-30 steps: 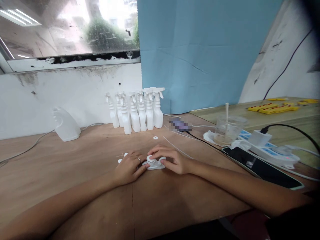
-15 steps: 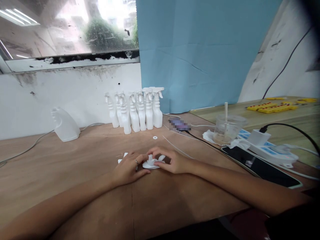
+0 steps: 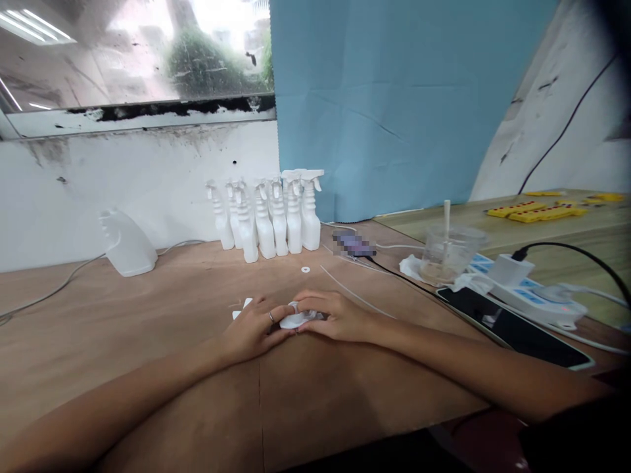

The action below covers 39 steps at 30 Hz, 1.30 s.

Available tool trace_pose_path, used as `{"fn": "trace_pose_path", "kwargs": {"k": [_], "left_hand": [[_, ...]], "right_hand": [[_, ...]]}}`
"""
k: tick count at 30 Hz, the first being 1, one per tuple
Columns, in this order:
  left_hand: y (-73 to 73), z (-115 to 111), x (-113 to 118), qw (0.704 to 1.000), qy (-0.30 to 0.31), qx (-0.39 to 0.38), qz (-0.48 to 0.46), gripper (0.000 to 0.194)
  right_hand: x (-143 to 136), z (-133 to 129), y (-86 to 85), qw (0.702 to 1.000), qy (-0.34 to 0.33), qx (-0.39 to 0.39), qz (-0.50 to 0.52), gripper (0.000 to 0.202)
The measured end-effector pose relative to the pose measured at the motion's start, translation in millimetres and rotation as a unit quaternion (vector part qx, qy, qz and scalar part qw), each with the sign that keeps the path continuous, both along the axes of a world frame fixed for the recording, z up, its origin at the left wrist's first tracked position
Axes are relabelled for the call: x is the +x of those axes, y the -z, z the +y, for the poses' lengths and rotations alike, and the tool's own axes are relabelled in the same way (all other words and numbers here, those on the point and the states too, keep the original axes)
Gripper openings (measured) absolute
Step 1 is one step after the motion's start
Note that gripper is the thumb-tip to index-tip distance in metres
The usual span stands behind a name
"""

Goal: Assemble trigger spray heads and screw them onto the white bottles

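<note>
A small white plastic piece (image 3: 294, 321) with a rounded edge lies low over the table between my two hands; its exact kind I cannot make out. My left hand (image 3: 257, 328), with a ring on one finger, pinches its left end between thumb and index finger. On the other side, the thumb and curled fingers of my right hand (image 3: 331, 316) close around it and hide much of it. Another white piece (image 3: 241, 309) sticks out from behind the back of my left hand, its shape mostly covered.
Several white spray bottles (image 3: 266, 230) stand at the back. A headless white bottle (image 3: 129, 246) stands left; a white ring (image 3: 305, 270) lies ahead. To the right are a phone (image 3: 353, 243), a plastic cup (image 3: 436, 259), a black-screened device (image 3: 513, 328) and a power strip (image 3: 552, 305) with cables.
My right fingers have closed in lower over the white piece, and its raised parts are now mostly covered. My left hand has barely shifted. The view has moved slightly.
</note>
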<state>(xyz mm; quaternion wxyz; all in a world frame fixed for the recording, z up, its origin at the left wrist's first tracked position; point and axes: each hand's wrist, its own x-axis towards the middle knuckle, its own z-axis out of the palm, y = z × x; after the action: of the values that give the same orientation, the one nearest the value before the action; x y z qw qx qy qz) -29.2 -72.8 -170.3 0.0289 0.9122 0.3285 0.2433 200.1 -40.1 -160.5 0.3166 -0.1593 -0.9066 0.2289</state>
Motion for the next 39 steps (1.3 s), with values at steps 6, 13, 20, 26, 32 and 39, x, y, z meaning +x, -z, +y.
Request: {"fn": "trace_pose_path", "kwargs": {"k": [6,13,20,26,32,39], "left_hand": [[-4.4,-3,-1,0.996,-0.059,-0.047,-0.056,0.028],[-1.8,-3,-3,0.992,-0.068,-0.045,-0.092,0.027],[-0.4,-5,-5,0.993,-0.058,-0.041,-0.097,0.024],[-0.9,-6,-4,0.990,-0.046,-0.063,-0.118,0.022],[-1.0,-8,-5,0.988,-0.040,-0.082,-0.122,0.023],[2.1,-9,-6,0.992,-0.014,-0.024,-0.121,0.027]], "right_hand": [[-4,6,6.2,0.978,0.028,-0.187,0.089,0.045],[-3,9,11.0,0.848,-0.125,-0.496,0.135,0.048],[-5,9,15.8,0.830,-0.148,-0.515,0.151,0.043],[-3,9,12.8,0.834,-0.158,-0.511,0.136,0.049],[-2,6,11.7,0.849,-0.157,-0.488,0.127,0.051],[-5,2,13.3,0.853,-0.149,-0.479,0.143,0.048]]}}
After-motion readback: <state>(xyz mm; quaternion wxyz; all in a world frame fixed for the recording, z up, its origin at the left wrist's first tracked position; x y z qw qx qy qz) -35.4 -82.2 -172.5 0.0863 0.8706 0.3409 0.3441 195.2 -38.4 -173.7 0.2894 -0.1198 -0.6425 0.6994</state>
